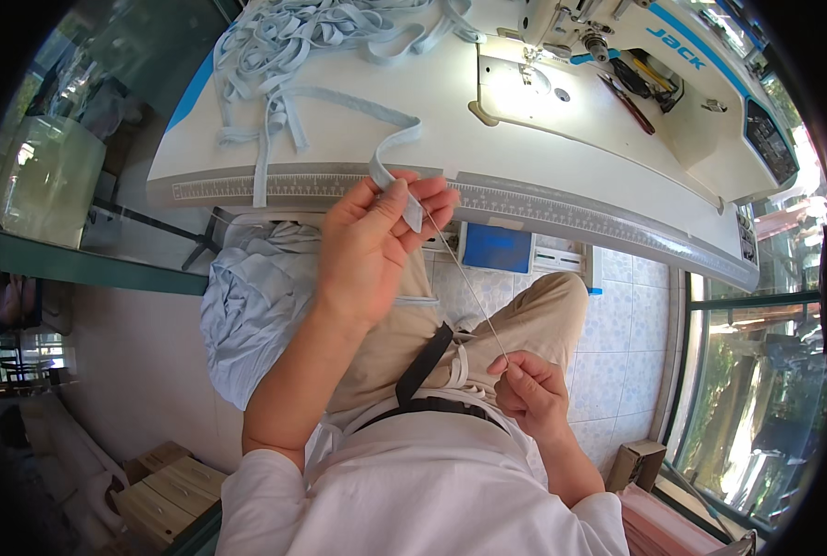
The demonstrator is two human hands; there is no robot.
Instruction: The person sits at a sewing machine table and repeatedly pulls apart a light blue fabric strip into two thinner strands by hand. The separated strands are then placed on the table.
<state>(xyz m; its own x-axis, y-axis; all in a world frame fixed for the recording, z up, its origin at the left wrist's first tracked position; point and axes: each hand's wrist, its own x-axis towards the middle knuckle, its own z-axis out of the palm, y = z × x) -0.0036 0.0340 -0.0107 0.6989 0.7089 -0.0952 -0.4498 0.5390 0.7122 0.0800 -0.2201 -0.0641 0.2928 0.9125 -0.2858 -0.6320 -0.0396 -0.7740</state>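
Observation:
Between the thumb and fingers of my left hand is the end of a pale blue fabric strip, held near the table's front edge. The strip runs up over the white tabletop towards a tangled heap of similar strips. My right hand is closed on the lower end of a thin, straight line, a thread or a fine wire; which one I cannot tell. It slants up over my lap to the strip's end at my left fingers. How it joins the strip is hidden.
A Jack sewing machine stands at the right with its lamp lit over the needle plate. Thread snips lie beside it. A measuring scale lines the table edge. Bunched pale blue fabric hangs at my left.

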